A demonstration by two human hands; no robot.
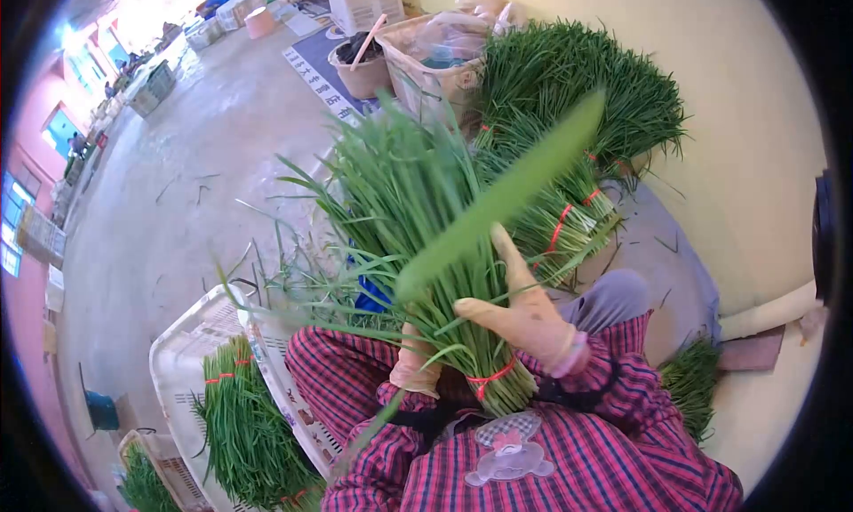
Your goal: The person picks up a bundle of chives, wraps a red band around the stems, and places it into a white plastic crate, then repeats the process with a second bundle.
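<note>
A thick bunch of garlic chives (418,201) rises tilted from my lap, bound near its pale cut ends by a red band (491,377). My left hand (416,365), in a pale glove, holds the bunch from the left and behind, its fingers mostly hidden by leaves. On the other side my right hand (531,325), gloved too, grips the bunch above the band, thumb in front and forefinger stretched along the stalks. One broad, blurred green leaf (506,201) crosses in front of the bunch, close to the camera.
Red-banded bunches (577,219) and a large green heap (586,94) lie by the wall at right. A white crate (182,334) at left holds tied bunches. Behind stand a bucket (362,72) and a bag-filled basket (418,81). Loose leaves litter the floor (204,192).
</note>
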